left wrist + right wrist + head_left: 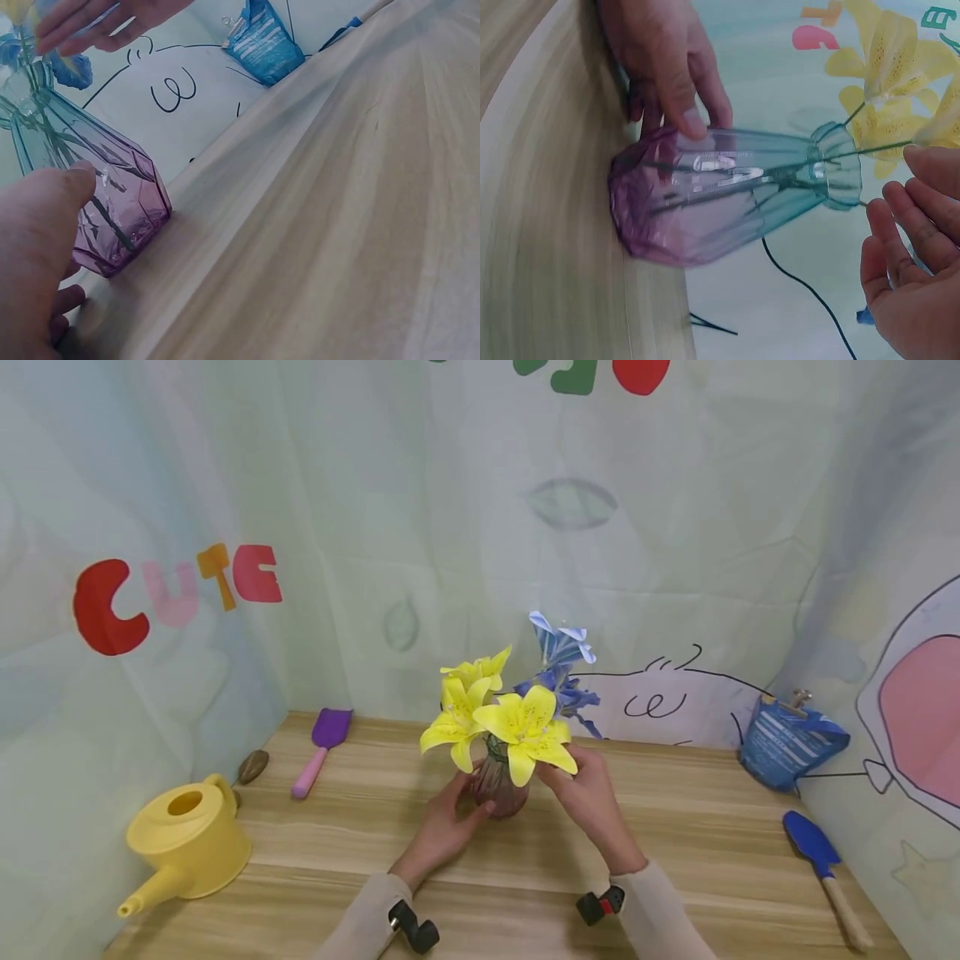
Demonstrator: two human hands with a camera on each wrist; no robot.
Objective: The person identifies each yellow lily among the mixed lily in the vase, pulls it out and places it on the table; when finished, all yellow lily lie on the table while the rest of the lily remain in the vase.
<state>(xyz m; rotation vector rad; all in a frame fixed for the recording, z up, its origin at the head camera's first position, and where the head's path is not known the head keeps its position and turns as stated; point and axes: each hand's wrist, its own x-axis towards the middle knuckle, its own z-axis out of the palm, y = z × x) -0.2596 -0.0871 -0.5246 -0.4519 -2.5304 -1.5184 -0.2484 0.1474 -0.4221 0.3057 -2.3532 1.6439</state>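
A faceted glass vase, purple at its base and teal toward the neck, stands on the wooden table. Green stems show through the glass in the right wrist view. Yellow lilies and blue flowers rise out of it. My left hand holds the lower part of the vase, thumb on one side. Beside the vase's mouth, my right hand has its fingers loosely bent and parted from the thumb. Its thumb lies at a lily's stem; whether it touches is unclear.
On the left are a yellow watering can, a brown stone-like object and a purple toy shovel with a pink handle. A blue bag closed with a clip and a blue trowel lie right. Printed cloth surrounds the table.
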